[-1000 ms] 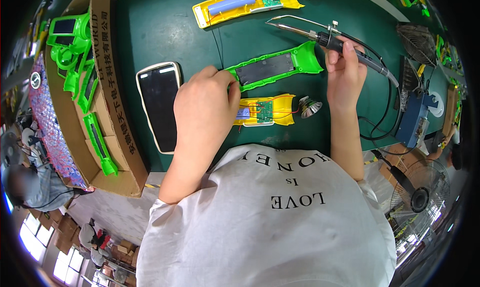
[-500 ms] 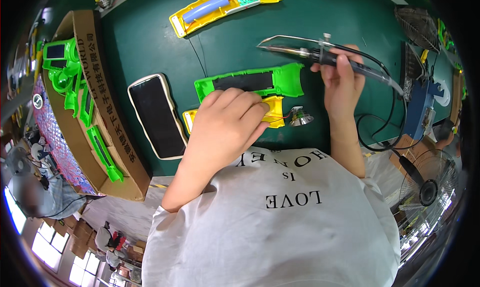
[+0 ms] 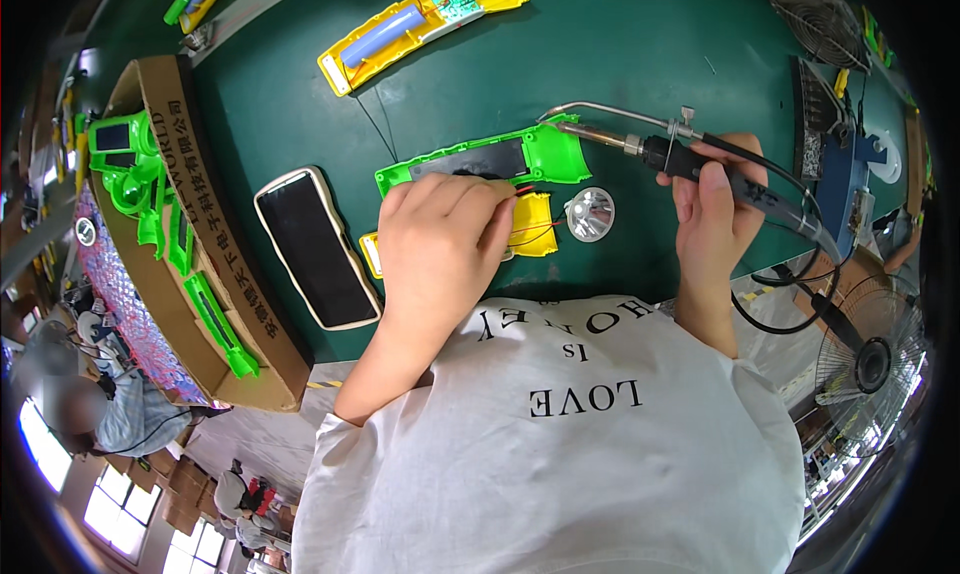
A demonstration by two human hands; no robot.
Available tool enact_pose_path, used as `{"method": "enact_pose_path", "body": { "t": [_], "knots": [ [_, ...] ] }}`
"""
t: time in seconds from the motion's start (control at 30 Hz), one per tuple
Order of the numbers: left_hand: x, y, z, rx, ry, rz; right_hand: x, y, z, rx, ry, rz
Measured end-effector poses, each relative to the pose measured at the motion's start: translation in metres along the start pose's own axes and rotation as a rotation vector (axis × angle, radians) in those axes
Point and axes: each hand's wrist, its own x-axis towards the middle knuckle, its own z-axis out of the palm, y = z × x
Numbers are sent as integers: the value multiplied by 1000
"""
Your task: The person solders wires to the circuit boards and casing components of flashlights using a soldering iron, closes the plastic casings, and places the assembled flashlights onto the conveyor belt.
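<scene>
My left hand point(image 3: 440, 236) is closed over a yellow plastic housing half point(image 3: 537, 226), its fingers pinched around a red wire point(image 3: 524, 189) whose end shows at the fingertips. Most of that housing lies hidden under the hand. Just beyond it sits a green housing half point(image 3: 560, 154) with a dark panel. Thin wires run from the yellow half toward a round silver lamp reflector point(image 3: 590, 215) on its right. My right hand point(image 3: 715, 209) grips a soldering iron point(image 3: 690, 164) with a metal feed tube; its tip points left, above the green half's right end.
A phone point(image 3: 318, 249) lies left of the housings. Farther left stands a cardboard box point(image 3: 285, 369) with green plastic parts. Another yellow housing point(image 3: 335, 74) with a blue cell lies at the back. The iron's black cable point(image 3: 760, 326) loops at right, near a fan point(image 3: 872, 364).
The iron has come a little nearer and lower. The reflector has turned its bowl upward. My left fingers have drawn into a pinch, and red wire now shows at their tips.
</scene>
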Motion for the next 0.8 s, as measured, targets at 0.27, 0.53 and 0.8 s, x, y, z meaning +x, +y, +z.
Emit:
{"method": "enact_pose_path", "body": {
  "t": [0.27,0.53,0.8],
  "knots": [
    [0,1,8,46,-4,-157,-12,-24,9,-320,-127,-76],
    [10,6,2,151,-104,-181,-10,-24,16,-529,-240,-113],
    [15,7,2,294,-181,-179,-9,-21,20,-504,-270,-109]
  ]
}}
